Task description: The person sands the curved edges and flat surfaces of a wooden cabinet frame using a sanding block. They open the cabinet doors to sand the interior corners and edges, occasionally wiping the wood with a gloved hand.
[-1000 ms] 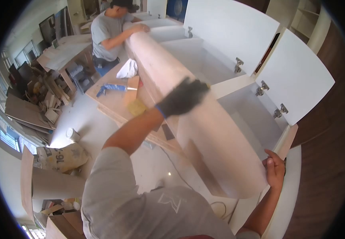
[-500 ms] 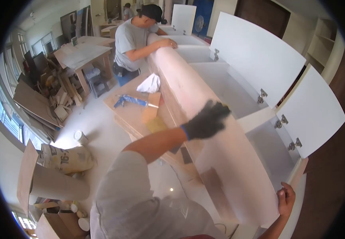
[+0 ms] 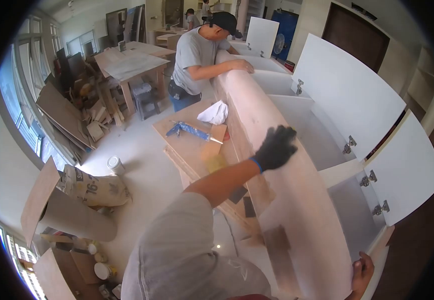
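A long, curved, pinkish panel (image 3: pixel 297 185) runs along the front of a white cabinet. My left hand (image 3: pixel 276 147), in a dark glove with a blue cuff, presses on its upper face with the fingers bent together; whatever lies under them is hidden. At the lower right my bare right hand (image 3: pixel 362 272) has its fingers curled over the cabinet's end edge (image 3: pixel 377 245). Left of the panel, a wooden board (image 3: pixel 177 125) carries a blue caulking gun (image 3: pixel 192 131), a white cloth (image 3: pixel 214 113) and a yellowish sheet (image 3: pixel 216 162).
Further along the panel a co-worker (image 3: pixel 189 57) in a cap leans over it, hands on its far end. White doors (image 3: pixel 349 90) stand raised on the right. A worktable (image 3: pixel 129 65), a filled sack (image 3: pixel 94 187), a can (image 3: pixel 115 165) and wood scraps (image 3: pixel 97 117) are at left.
The view has shifted, so the scene sits further right and lower. My gloved left hand remains on the panel, less blurred and slightly further up it. My right hand still rests at the end edge.
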Demonstrator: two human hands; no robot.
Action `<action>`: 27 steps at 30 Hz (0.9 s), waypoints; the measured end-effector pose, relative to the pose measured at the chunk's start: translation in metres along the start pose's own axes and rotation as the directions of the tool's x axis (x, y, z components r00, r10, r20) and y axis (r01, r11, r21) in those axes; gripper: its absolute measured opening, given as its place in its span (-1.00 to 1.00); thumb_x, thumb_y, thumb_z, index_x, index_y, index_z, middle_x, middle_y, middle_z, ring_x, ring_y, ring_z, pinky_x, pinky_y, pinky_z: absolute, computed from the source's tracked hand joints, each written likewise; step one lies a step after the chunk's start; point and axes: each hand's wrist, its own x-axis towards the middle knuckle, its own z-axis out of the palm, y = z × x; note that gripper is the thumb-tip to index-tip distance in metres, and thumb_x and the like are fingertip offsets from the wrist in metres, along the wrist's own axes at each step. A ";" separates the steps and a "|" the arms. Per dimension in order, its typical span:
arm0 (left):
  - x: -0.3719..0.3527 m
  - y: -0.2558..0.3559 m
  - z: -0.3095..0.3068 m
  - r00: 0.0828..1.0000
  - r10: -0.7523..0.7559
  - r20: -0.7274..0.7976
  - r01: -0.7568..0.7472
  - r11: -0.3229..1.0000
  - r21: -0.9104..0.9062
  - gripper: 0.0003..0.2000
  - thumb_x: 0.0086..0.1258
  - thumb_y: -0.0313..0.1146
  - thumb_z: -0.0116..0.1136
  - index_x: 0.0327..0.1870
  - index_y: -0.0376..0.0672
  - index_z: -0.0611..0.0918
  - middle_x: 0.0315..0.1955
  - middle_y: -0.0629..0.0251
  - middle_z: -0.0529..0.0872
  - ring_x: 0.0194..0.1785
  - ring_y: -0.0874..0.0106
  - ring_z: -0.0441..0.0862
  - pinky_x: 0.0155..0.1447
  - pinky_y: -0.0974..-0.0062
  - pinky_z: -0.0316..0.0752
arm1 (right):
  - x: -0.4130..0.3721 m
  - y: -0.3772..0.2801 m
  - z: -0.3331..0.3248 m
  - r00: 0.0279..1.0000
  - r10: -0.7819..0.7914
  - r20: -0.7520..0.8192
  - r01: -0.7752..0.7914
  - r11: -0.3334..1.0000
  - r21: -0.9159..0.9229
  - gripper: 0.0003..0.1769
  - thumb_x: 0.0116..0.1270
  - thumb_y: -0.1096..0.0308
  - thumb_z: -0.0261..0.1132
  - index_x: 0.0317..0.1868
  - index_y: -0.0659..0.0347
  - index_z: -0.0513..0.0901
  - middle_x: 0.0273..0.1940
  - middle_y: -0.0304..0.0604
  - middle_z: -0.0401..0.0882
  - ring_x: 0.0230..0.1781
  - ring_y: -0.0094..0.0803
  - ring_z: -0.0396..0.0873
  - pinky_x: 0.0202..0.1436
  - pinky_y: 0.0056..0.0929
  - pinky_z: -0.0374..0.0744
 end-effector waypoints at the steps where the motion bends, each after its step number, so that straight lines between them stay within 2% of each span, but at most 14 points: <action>1: -0.015 0.016 0.032 0.979 0.043 -0.201 -0.048 0.999 -0.017 -0.39 0.47 -0.19 0.30 0.50 -0.22 0.53 0.45 0.06 0.56 0.58 -0.03 0.38 0.62 -0.26 0.16 | 0.000 0.000 -0.001 1.000 -0.003 0.005 0.003 1.000 -0.005 -0.30 0.53 -0.15 0.45 0.24 0.40 0.69 -0.32 -0.31 0.52 -0.30 -0.52 0.45 -0.18 -0.45 0.44; 2: -0.029 0.046 0.036 0.970 0.123 -0.209 -0.148 0.983 -0.108 -0.35 0.46 -0.18 0.31 0.54 -0.22 0.50 0.44 0.01 0.54 0.63 -0.04 0.33 0.69 -0.29 0.07 | 0.001 0.001 0.000 1.000 -0.004 0.009 0.004 1.000 -0.009 -0.31 0.54 -0.15 0.44 0.24 0.40 0.69 -0.32 -0.30 0.53 -0.30 -0.52 0.45 -0.18 -0.44 0.44; 3: -0.040 0.073 0.000 0.967 0.250 -0.040 -0.253 0.947 -0.199 -0.31 0.46 -0.16 0.30 0.57 -0.26 0.46 0.46 -0.02 0.51 0.67 -0.02 0.29 0.74 -0.30 -0.02 | 0.004 0.000 0.002 1.000 -0.023 0.004 0.023 0.999 -0.025 -0.32 0.54 -0.14 0.43 0.24 0.40 0.70 -0.32 -0.29 0.53 -0.29 -0.51 0.46 -0.17 -0.44 0.44; 5: -0.032 0.045 0.013 0.926 0.356 -0.126 -0.368 0.925 -0.095 -0.36 0.47 -0.19 0.28 0.54 -0.26 0.49 0.45 0.01 0.53 0.62 0.04 0.36 0.70 -0.28 0.06 | 0.000 -0.009 0.000 1.000 -0.021 0.020 0.023 0.997 -0.078 -0.33 0.55 -0.13 0.42 0.25 0.40 0.70 -0.31 -0.28 0.55 -0.29 -0.50 0.47 -0.16 -0.44 0.46; 9: -0.009 0.022 -0.019 0.993 -0.088 -0.080 0.076 0.987 -0.142 -0.52 0.43 -0.32 0.20 0.34 -0.32 0.54 0.26 0.03 0.60 0.35 0.03 0.50 0.42 -0.05 0.32 | -0.001 -0.025 0.006 0.999 0.043 0.005 -0.043 0.999 -0.011 -0.48 0.49 0.14 0.45 0.25 0.40 0.73 -0.28 -0.25 0.59 -0.22 -0.43 0.52 -0.05 -0.41 0.53; 11: -0.022 0.066 -0.004 0.968 0.095 -0.230 -0.110 0.992 -0.055 -0.55 0.43 -0.33 0.20 0.31 -0.28 0.54 0.19 0.03 0.60 0.30 0.01 0.51 0.41 -0.05 0.31 | -0.002 -0.023 0.005 1.000 0.006 -0.008 -0.006 0.998 -0.069 -0.50 0.48 0.16 0.45 0.24 0.37 0.74 -0.28 -0.24 0.60 -0.21 -0.41 0.54 -0.04 -0.39 0.54; 12: -0.031 0.100 -0.016 0.986 0.157 -0.059 -0.162 0.981 -0.105 -0.50 0.43 -0.32 0.20 0.38 -0.24 0.53 0.29 0.06 0.59 0.36 0.00 0.50 0.46 -0.07 0.29 | -0.004 -0.028 0.005 1.000 0.021 0.002 -0.021 0.996 -0.081 -0.51 0.47 0.16 0.45 0.24 0.36 0.75 -0.28 -0.20 0.62 -0.21 -0.38 0.56 -0.03 -0.37 0.55; 14: -0.043 0.073 0.022 0.905 0.349 -0.243 -0.354 0.935 0.023 -0.47 0.45 -0.33 0.20 0.45 -0.22 0.53 0.40 0.08 0.57 0.45 -0.02 0.46 0.52 -0.12 0.26 | 0.002 -0.036 0.005 1.000 0.012 0.025 -0.009 0.992 -0.128 -0.53 0.48 0.16 0.44 0.22 0.34 0.76 -0.27 -0.14 0.65 -0.20 -0.32 0.59 0.00 -0.33 0.58; 16: -0.024 0.053 0.000 0.984 0.129 -0.121 -0.140 0.986 -0.093 -0.48 0.48 -0.37 0.18 0.47 -0.26 0.55 0.39 0.05 0.63 0.42 0.01 0.53 0.49 -0.05 0.34 | 0.002 -0.035 0.003 0.999 -0.022 0.050 0.029 0.989 -0.147 -0.54 0.49 0.16 0.42 0.21 0.35 0.76 -0.24 -0.07 0.68 -0.19 -0.26 0.63 0.03 -0.30 0.60; 18: -0.013 0.036 0.004 0.996 0.006 -0.090 -0.004 1.000 0.030 -0.51 0.50 -0.37 0.16 0.43 -0.31 0.55 0.36 0.00 0.63 0.34 0.00 0.55 0.44 -0.04 0.36 | -0.003 -0.040 0.006 0.999 -0.017 0.047 0.022 0.993 -0.119 -0.54 0.49 0.16 0.41 0.21 0.34 0.76 -0.20 -0.01 0.72 -0.17 -0.22 0.65 0.06 -0.28 0.62; 22: -0.048 0.179 0.006 0.977 0.212 -0.033 -0.212 0.977 -0.016 -0.43 0.48 -0.25 0.21 0.48 -0.26 0.52 0.45 -0.07 0.52 0.53 0.00 0.44 0.60 -0.14 0.24 | 0.002 -0.045 0.007 0.999 -0.034 0.035 0.037 0.994 -0.101 -0.55 0.47 0.19 0.41 0.21 0.33 0.77 -0.09 0.07 0.79 -0.13 -0.13 0.71 0.11 -0.24 0.64; 23: -0.060 0.215 -0.011 0.935 0.332 -0.122 -0.348 0.925 -0.155 -0.48 0.41 -0.25 0.28 0.38 -0.17 0.55 0.29 0.11 0.57 0.39 -0.01 0.49 0.52 -0.20 0.27 | 0.003 -0.046 0.007 0.998 -0.046 0.040 0.050 0.994 -0.102 -0.55 0.46 0.21 0.41 0.21 0.33 0.77 -0.06 0.09 0.81 -0.11 -0.11 0.72 0.12 -0.23 0.64; 25: -0.060 0.200 0.002 0.884 0.467 -0.004 -0.464 0.878 -0.115 -0.38 0.44 -0.29 0.22 0.53 -0.25 0.49 0.44 0.03 0.56 0.56 0.06 0.42 0.66 -0.14 0.18 | 0.000 -0.049 0.006 0.997 -0.066 0.051 0.070 0.994 -0.083 -0.57 0.45 0.25 0.41 0.22 0.31 0.77 -0.02 0.12 0.81 -0.10 -0.07 0.74 0.13 -0.20 0.65; 27: -0.040 0.169 0.004 0.928 0.374 -0.004 -0.373 0.926 0.053 -0.51 0.41 -0.39 0.20 0.38 -0.24 0.60 0.33 0.15 0.62 0.33 0.12 0.53 0.36 -0.01 0.39 | 0.000 -0.047 0.007 0.996 -0.077 0.043 0.078 0.997 -0.023 -0.59 0.45 0.27 0.40 0.22 0.30 0.78 -0.03 0.13 0.80 -0.10 -0.08 0.74 0.13 -0.20 0.65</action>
